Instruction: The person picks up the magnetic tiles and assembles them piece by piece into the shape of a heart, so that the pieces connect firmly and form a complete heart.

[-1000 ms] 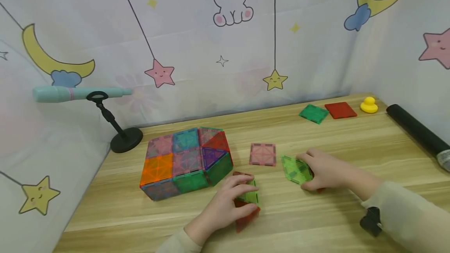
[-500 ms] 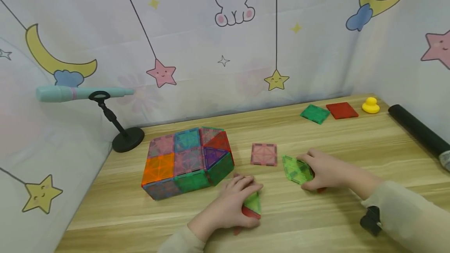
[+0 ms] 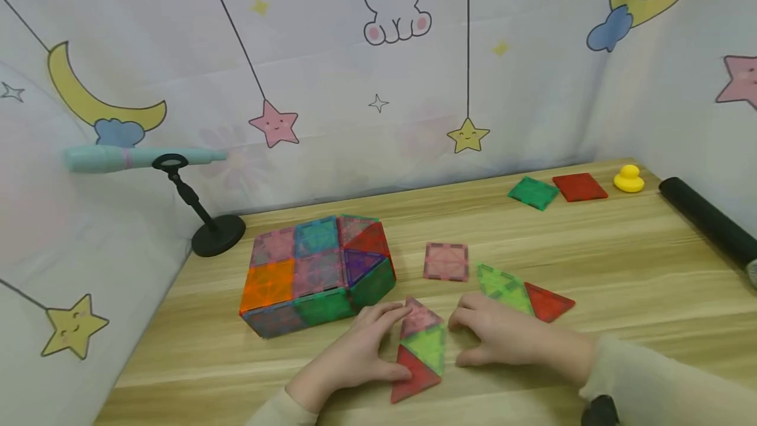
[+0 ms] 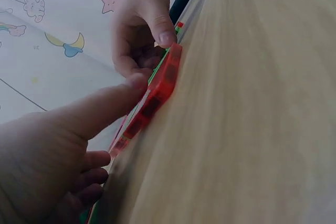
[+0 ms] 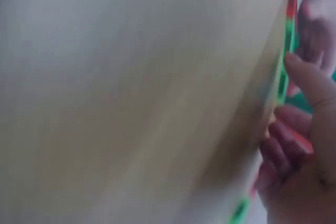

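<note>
Three translucent magnetic tiles form a strip on the wooden table: a pink triangle (image 3: 420, 316), a lime-green triangle (image 3: 428, 347) and a red triangle (image 3: 416, 377). My left hand (image 3: 357, 354) lies along the strip's left side, its thumb touching the red triangle and its fingertips reaching the pink one. To the strip's right is my right hand (image 3: 503, 331), fingers loosely bent and holding nothing visible. Behind that hand lie lime-green tiles (image 3: 504, 286), partly hidden, with another red triangle (image 3: 549, 302) beside them. In the left wrist view, the red tile's edge (image 4: 152, 100) shows under my thumb.
A box-like block of coloured tiles (image 3: 317, 275) stands at left, with a pink square tile (image 3: 446, 261) to its right. Farther back are a green tile (image 3: 534, 193), a red tile (image 3: 580, 187), a yellow duck (image 3: 629, 179), a black microphone (image 3: 710, 222) and a black stand (image 3: 215, 235).
My right hand has left the lime-green and red tiles and moved left to the strip. My left hand has drawn back leftward, uncovering the pink triangle.
</note>
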The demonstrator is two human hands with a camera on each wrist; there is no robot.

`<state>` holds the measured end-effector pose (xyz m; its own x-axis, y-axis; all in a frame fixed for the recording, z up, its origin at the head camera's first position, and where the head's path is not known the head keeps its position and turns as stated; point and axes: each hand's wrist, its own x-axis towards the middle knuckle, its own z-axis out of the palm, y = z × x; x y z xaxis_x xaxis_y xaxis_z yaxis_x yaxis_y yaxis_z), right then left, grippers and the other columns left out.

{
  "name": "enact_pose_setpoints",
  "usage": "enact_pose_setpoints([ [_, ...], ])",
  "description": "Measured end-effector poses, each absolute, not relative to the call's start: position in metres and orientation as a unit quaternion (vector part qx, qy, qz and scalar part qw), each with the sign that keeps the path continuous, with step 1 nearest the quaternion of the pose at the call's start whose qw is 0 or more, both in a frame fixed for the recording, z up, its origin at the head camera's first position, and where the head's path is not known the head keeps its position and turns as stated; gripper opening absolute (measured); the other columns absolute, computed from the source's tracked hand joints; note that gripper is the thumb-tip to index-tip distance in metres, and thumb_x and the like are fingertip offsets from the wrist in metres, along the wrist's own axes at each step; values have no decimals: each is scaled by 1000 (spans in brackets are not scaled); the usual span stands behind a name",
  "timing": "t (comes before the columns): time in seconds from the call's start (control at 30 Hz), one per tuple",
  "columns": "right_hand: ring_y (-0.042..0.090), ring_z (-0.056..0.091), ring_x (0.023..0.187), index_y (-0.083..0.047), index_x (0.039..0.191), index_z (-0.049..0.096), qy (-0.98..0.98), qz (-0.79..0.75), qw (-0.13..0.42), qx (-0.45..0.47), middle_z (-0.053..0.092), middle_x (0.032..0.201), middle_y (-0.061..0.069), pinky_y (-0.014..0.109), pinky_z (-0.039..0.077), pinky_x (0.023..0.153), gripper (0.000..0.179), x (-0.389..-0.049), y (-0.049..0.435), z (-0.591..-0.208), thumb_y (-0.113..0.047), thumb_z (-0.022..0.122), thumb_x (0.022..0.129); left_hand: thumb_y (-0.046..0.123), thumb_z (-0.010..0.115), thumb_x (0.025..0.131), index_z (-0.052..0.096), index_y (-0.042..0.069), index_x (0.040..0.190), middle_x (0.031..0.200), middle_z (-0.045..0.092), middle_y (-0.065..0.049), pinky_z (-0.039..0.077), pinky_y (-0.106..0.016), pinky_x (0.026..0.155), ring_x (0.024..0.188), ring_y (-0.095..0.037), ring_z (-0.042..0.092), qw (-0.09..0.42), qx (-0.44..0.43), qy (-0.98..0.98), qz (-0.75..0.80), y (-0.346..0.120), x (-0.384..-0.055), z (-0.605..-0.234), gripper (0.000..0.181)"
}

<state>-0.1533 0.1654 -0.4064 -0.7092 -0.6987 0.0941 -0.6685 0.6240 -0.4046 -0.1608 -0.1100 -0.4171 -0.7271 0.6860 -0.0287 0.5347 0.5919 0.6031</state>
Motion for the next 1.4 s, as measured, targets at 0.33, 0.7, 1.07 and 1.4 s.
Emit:
enact_pose_setpoints([
  [0.33,12,50,86,-12,93,62,917,-219,-52,-330,51,88,-9,33,45,76,35,-147,144,-421,-41,74,76,54,71,75,39,19,144,142,38,-1,32,-49,102,126,-23,33,112,330,893,285,-111,-163,-424,84],
  [0.7,11,49,87,-15,93,64,922,-242,-54,-296,52,88,-12,35,40,75,33,-146,139,-428,-42,74,77,38,73,81,41,15,142,122,49,1,44,-33,87,103,-12,47,124,285,892,327,-110,-163,-420,73],
  [1.07,12,52,91,-8,109,63,902,-304,-60,-301,58,99,-6,34,45,79,40,-145,135,-431,-31,74,79,25,70,86,41,11,140,120,51,-7,49,-30,80,98,-17,56,166,194,828,499,-105,-165,-421,63],
  [1.4,11,59,79,3,136,41,806,-529,106,-244,51,109,9,25,49,63,59,-143,138,-422,-14,68,86,21,70,85,39,9,140,127,50,-11,48,-39,86,111,-26,52,200,155,778,575,-96,-158,-419,65],
])
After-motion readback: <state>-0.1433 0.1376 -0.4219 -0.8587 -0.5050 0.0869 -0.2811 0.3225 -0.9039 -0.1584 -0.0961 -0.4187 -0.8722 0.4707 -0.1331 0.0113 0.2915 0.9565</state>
